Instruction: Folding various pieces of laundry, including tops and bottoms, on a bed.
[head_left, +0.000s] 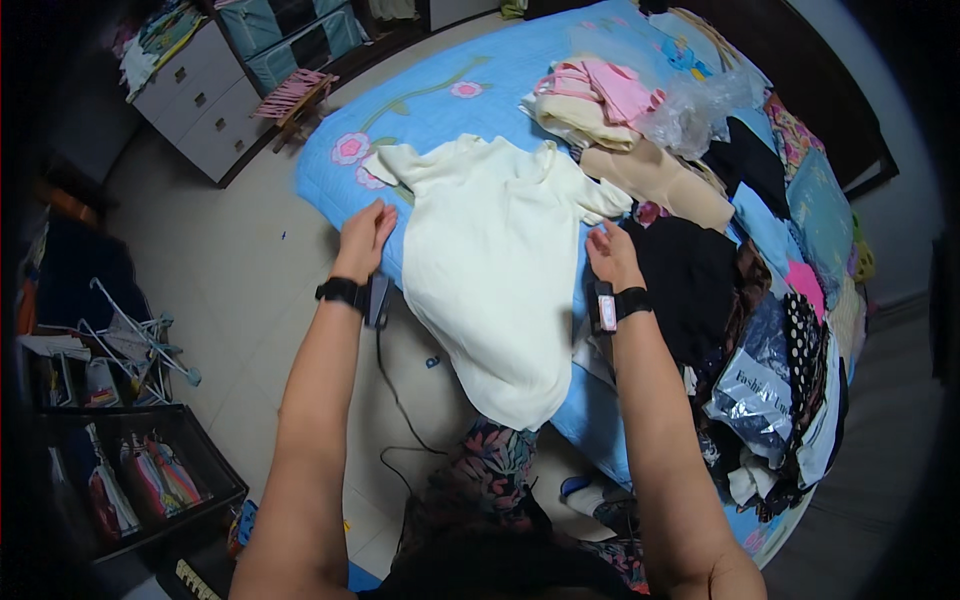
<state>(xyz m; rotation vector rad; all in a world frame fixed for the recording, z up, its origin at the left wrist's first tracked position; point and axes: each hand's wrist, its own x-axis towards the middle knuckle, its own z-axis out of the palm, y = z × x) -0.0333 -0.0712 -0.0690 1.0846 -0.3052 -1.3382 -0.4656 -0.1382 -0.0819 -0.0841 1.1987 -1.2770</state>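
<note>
A cream short-sleeved top [490, 260] is spread over the near side of the bed, sleeves outward, its lower end hanging past the edge toward my legs. My left hand [368, 240] is just left of the top, over the bed's edge, fingers loosely bent and holding nothing. On the other side, my right hand [612, 250] hovers beside the top, below its right sleeve, with fingers slightly curled and nothing visible in them. Both hands look apart from the cloth. Each wrist wears a black strap with a small device; a cable hangs from the left one.
A blue quilt [420, 75] covers the bed. Clothes pile up at the right, with a black garment [685, 285], a beige garment [660, 180], a pink garment [605, 90] and a plastic bag [760, 385]. Left stand a white drawer unit [195, 100], a clothes rack [135, 340] and an open drawer [225, 490].
</note>
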